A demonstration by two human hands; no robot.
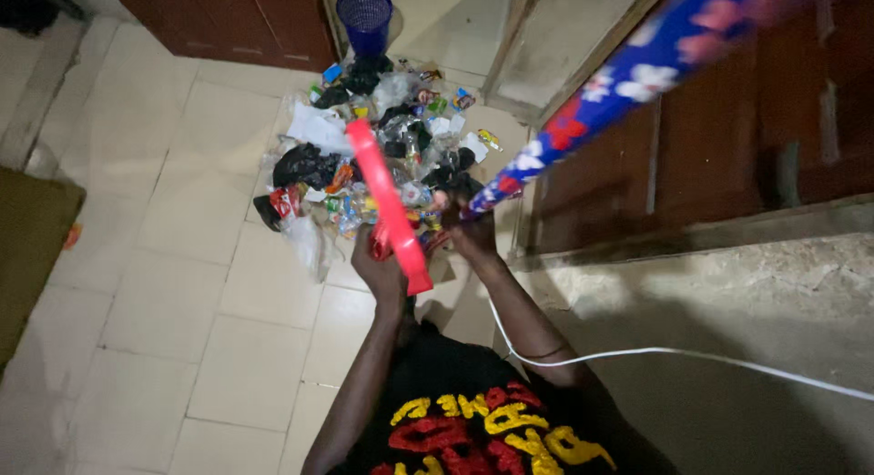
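With the left hand (pixel 378 256), grips a red handle (pixel 387 202), fingers wrapped fully round its lower part. With the right hand (pixel 471 234), holds the near end of a blue flower-patterned pole (pixel 628 74), fist likewise closed.

Faces a litter pile (pixel 382 147) on the tiled floor (pixel 182 284): black bags, crumpled paper, clear plastic and small bright wrappers, heaped against the wall corner. Finds it straight ahead of both hands, on the far side of them from the body, with a blue mesh basket (pixel 364 15) standing upright just beyond its far edge.

Keeps the two long axes spread apart like a fan. Points the red handle forward and a little to the left, its far end reaching out over the middle of the pile, whether touching the litter or above it cannot be told. Slants the blue pole forward and steeply off to the right, across the brown wooden door (pixel 710 138) and out of the top of the view; shows no far end, so no head or tip to be made out.

Places the right hand slightly nearer the pile's near edge, just beside the closest scraps; sets the left a touch further back, level with the handle's near end.

Lets a white cable (pixel 683 354) trail from behind the right forearm across the grey concrete surface (pixel 728 302) on the right. Leaves a green mat (pixel 32 247) well apart on the left.
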